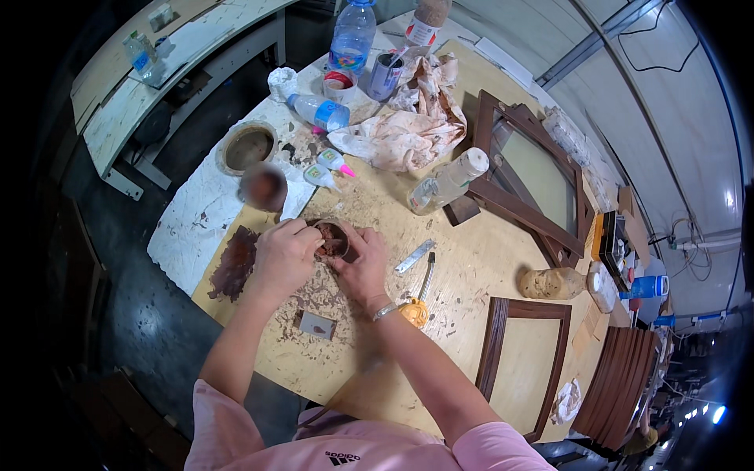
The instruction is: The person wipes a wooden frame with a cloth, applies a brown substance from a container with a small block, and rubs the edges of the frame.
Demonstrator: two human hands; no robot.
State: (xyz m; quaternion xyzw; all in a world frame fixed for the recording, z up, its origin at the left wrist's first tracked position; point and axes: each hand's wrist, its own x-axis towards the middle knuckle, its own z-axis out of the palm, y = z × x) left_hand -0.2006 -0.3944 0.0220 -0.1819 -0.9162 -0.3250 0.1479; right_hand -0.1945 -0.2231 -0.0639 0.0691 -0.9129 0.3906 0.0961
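My right hand point(364, 265) is wrapped round a small round cup point(338, 229) tilted so that its mouth shows. Crumbly reddish-brown stuff lies inside the cup. My left hand point(284, 254) is closed, its fingertips at the cup's near-left rim and mouth; whatever they pinch is hidden. Brown crumbs litter the wooden board point(369, 208) around both hands. Closer to my body lies a flat grey rectangular piece point(316, 324) with a brown smear. Left of my left hand is a dark brown stain point(236, 263).
Two glue bottles point(320, 177), a blurred brown cup point(264, 188) and a round bowl point(249, 147) stand beyond my hands. Plastic bottles point(441, 184) and a stained cloth point(408, 137) lie further back. To the right are a blade point(415, 256), an orange-yellow tool point(414, 313) and brown wooden frames point(491, 345).
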